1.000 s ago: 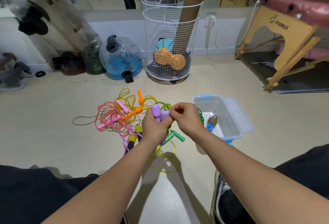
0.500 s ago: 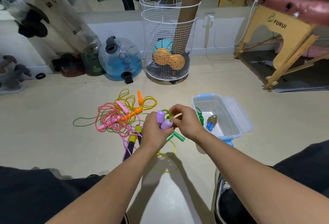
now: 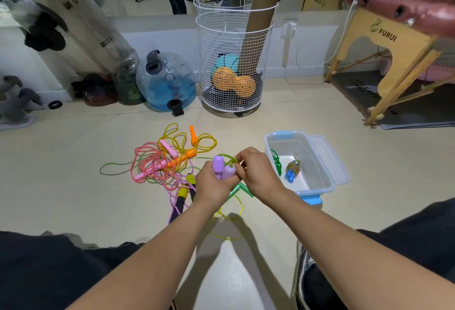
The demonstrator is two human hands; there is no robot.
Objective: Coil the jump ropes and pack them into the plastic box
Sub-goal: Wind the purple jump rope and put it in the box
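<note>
My left hand grips two purple handles of a jump rope with a green cord. My right hand pinches that green cord just beside the handle tops. To the left on the floor lies a tangled pile of jump ropes: pink, orange, yellow and a black-and-yellow handled one. The clear plastic box with blue latches stands open to the right. Inside it lie a coiled rope with blue handles and a green rope.
A white wire basket with balls and a cardboard tube stands behind the pile. A blue water jug and clear bags sit at the left wall. A wooden massage table is at the right. My legs frame the bottom.
Both hands dropped slightly and the purple handles tilted apart. My right hand shifted onto the green cord looping beside the handle tops.
</note>
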